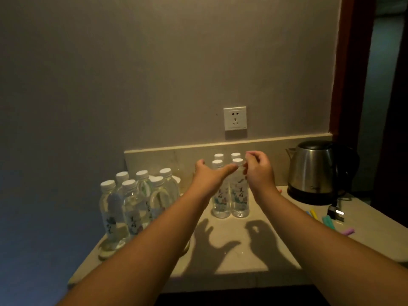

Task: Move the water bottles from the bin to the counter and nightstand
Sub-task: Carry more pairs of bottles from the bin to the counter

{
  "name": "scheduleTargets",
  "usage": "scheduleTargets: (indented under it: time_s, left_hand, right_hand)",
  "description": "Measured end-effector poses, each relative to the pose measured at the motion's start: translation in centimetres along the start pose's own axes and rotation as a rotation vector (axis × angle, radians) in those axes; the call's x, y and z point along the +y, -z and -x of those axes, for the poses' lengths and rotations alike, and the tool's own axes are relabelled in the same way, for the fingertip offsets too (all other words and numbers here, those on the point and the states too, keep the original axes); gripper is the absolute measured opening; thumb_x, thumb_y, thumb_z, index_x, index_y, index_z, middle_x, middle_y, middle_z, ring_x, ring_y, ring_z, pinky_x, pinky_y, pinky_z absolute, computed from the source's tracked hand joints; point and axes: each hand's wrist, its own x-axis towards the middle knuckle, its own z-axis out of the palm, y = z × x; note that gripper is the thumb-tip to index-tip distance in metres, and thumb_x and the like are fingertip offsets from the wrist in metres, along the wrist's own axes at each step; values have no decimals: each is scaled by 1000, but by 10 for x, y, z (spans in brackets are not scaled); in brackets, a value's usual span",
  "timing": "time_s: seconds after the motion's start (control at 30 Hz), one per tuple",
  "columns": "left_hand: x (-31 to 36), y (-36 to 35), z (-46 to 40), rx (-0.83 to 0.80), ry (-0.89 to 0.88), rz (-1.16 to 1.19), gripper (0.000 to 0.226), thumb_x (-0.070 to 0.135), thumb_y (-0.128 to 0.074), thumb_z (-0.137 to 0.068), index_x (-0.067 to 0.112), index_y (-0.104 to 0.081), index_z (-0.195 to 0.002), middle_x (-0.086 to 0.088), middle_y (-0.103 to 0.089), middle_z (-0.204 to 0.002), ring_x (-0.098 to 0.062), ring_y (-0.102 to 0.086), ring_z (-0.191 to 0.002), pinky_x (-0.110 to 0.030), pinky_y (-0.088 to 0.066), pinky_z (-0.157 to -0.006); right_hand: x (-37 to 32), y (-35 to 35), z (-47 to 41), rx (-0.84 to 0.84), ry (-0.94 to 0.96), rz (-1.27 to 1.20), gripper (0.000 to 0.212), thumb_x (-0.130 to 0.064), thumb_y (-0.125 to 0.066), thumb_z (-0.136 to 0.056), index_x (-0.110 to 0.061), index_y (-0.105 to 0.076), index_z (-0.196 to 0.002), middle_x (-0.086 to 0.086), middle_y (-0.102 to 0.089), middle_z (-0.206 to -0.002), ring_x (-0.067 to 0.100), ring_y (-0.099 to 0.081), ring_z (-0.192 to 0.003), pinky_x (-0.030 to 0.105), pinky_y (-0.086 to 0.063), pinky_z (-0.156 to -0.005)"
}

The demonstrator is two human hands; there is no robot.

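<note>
Four clear water bottles with white caps stand in a tight square on the beige counter (247, 255) near the back wall; the front pair are the front-left bottle (220, 202) and the front-right bottle (239, 199). My left hand (207, 176) hovers over the front-left bottle with spread, straight fingers, its thumb reaching towards the front-right bottle's neck. My right hand (258, 171) is just right of that bottle's cap, fingers loosely curled, with nothing visibly held. Several more bottles (130, 204) stand in a clear bin (106, 253) at the counter's left end.
A steel electric kettle (313, 171) sits on its base at the right, with its plug (335, 212) lying on the counter. Small coloured sticks (326, 219) lie near the right edge. A wall socket (235, 118) is above the bottles. A dark doorway opens at the far right.
</note>
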Motion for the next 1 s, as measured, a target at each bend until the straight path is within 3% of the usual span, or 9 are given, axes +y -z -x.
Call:
scheduleTargets:
  time_s: [0.17, 0.27, 0.37, 0.43, 0.6, 0.77, 1.0]
  left_hand:
    - [34, 44, 27, 87, -113, 81, 100, 56, -83, -70, 24, -31, -149, -14, -50, -144, -30, -54, -128, -49, -47, -106]
    - [38, 92, 44, 156, -137, 136, 90, 52, -81, -68, 17, -41, -140, -12, -62, -126, -26, -65, -112, -47, -55, -98]
    - [34, 154, 65, 264, -185, 171, 68, 40, -83, -75, 13, -50, -128, -6, -69, -101, -20, -71, -88, -41, -61, -84]
    - [29, 201, 84, 337, -196, 185, 57, 33, -82, -80, 12, -53, -123, -4, -69, -94, -20, -69, -83, -42, -58, -84]
    - [5, 337, 147, 488, -173, 129, 40, 30, -75, -88, 13, -55, -118, -8, -67, -113, -20, -70, -94, -39, -56, -87]
    - [-40, 485, 223, 648, -83, 20, 33, 40, -72, -89, 21, -58, -112, 1, -66, -103, -11, -66, -87, -28, -57, -73]
    - [-126, 620, 264, 820, 86, 41, 26, 42, -70, -90, 24, -62, -108, -2, -68, -101, -19, -68, -92, -28, -56, -69]
  right_hand:
    - [-45, -65, 35, -210, -23, -115, 27, -30, -40, -97, -18, -64, -97, 3, -60, -77, 11, -55, -62, 22, -46, -49]
    - [-68, -113, 65, -291, -70, -210, 25, -15, -38, -99, -12, -62, -93, 5, -58, -71, 4, -55, -47, 18, -41, -39]
    - [-86, -168, 101, -444, -120, -208, 23, -12, -38, -100, -10, -60, -92, 7, -56, -70, 8, -48, -42, 20, -35, -40]
    - [-96, -207, 127, -537, -146, -212, 20, -12, -40, -101, -9, -59, -96, 6, -53, -68, 10, -43, -43, 21, -32, -41]
    - [-116, -315, 208, -681, -204, -245, 15, -23, -52, -98, -12, -60, -91, 0, -57, -65, 10, -45, -39, 20, -35, -40]
    - [-111, -429, 310, -805, -316, -167, 16, -26, -55, -95, -14, -64, -101, 3, -59, -78, 15, -50, -53, 27, -42, -50]
    - [-71, -540, 406, -917, -419, -52, 21, -25, -49, -100, -11, -61, -109, 5, -61, -87, 19, -54, -66, 30, -44, -57]
